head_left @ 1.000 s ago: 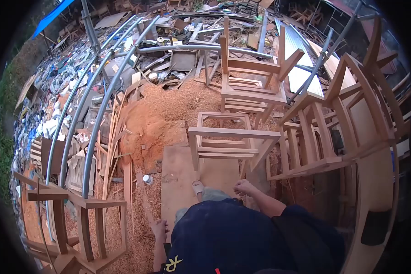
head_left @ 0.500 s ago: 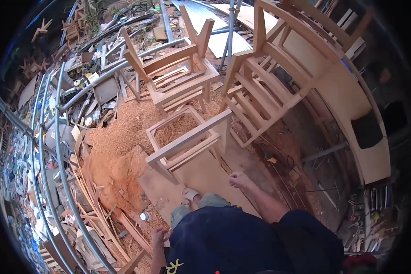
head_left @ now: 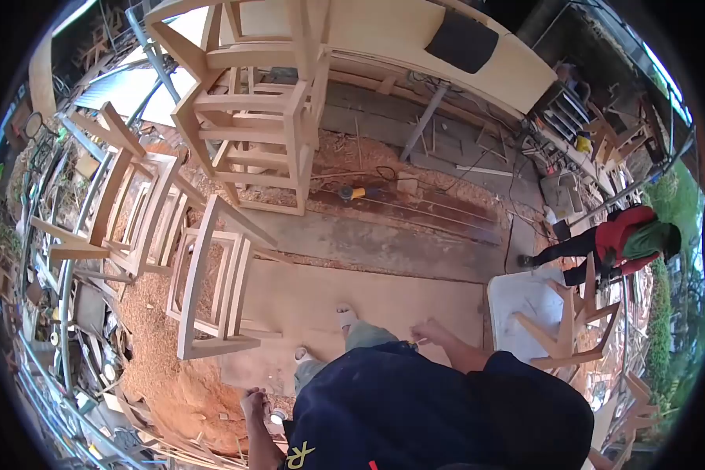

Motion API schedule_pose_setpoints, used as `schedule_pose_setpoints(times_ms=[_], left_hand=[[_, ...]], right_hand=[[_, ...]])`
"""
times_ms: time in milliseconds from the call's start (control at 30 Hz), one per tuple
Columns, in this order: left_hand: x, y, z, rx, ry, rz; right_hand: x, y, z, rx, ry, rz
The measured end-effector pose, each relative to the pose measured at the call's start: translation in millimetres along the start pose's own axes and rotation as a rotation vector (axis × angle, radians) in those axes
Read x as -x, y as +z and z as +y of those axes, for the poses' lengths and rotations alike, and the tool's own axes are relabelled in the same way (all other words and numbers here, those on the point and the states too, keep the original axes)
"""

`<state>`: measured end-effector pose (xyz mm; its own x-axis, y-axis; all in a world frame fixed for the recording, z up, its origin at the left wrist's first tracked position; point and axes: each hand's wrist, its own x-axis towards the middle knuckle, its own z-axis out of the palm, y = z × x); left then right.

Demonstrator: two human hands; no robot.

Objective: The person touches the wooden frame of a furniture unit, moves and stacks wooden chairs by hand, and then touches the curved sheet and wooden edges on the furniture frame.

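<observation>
My left hand [head_left: 254, 402] hangs low at my left side, fingers loosely bent with nothing visible in them; a small white cup-like object [head_left: 277, 417] appears just beside it. My right hand [head_left: 432, 332] is in front of my right hip, its fingers drawn together. A small pale bit shows at its fingertips, too small to name. Neither hand touches the furniture. Nearest to them is a bare wooden frame [head_left: 198, 274] with a square seat rim, standing on the board floor [head_left: 313, 294].
Stacked wooden chair frames [head_left: 252, 103] stand ahead, with another chair frame [head_left: 129, 200] at left. A yellow-and-black power tool [head_left: 354, 193] lies on the floor. At right, a person in red [head_left: 623, 235] bends near a white tray [head_left: 517, 313] and chair parts [head_left: 564, 325]. Sawdust [head_left: 176, 392] is heaped at left.
My view has swung right, so the chair frames now sit farther left and the person and white tray have come into view. Both hands stay near my body.
</observation>
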<state>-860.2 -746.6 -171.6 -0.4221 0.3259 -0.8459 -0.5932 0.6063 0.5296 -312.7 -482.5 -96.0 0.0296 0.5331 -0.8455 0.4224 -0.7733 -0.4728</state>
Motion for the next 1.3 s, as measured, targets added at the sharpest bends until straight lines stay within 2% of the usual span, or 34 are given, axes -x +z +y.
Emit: schedule_pose_setpoints(times_ms=[133,267,367,400,500,633,733,833,967,1067,1167,1200,1300], left_hand=[[-31,57,24,-0.171,0.008,-0.266],[-5,150,53,-0.285,0.126,-0.229],[29,207,79,-0.598,0.1,-0.061],[30,221,79,-0.499,0.199,-0.041],[48,253,90,-0.632,0.187,-0.036],[37,282,99,-0.569,0.245,-0.158],[11,295,105,-0.517,0.202,-0.231],[-2,313,118,-0.554,0.152,-0.274],[-6,337,137,-0.603,0.117,-0.331],[15,362,171,-0.79,0.107,-0.426],[-97,336,152,-0.569,0.14,-0.879],[-87,340,173,-1.088,0.706,-0.942],[-77,371,229,-0.629,0.178,-0.962]], right_hand=[[-5,-21,25,-0.157,-0.032,-0.009],[-14,-55,51,-0.311,-0.03,-0.031],[-37,-86,67,-0.431,-0.025,-0.082],[-40,-93,73,-0.439,-0.021,-0.07],[-43,-110,80,-0.464,-0.015,-0.005],[-45,-120,84,-0.599,-0.034,0.027],[-34,-117,89,-0.594,-0.03,0.051],[-25,-112,94,-0.64,0.049,0.052],[-10,-103,66,-0.478,0.257,0.164],[-14,-103,45,-0.516,0.299,0.185],[-26,-100,20,-0.579,0.281,0.241],[-23,-100,2,-0.601,0.26,0.261],[-30,-97,-37,-0.666,0.182,0.293]])
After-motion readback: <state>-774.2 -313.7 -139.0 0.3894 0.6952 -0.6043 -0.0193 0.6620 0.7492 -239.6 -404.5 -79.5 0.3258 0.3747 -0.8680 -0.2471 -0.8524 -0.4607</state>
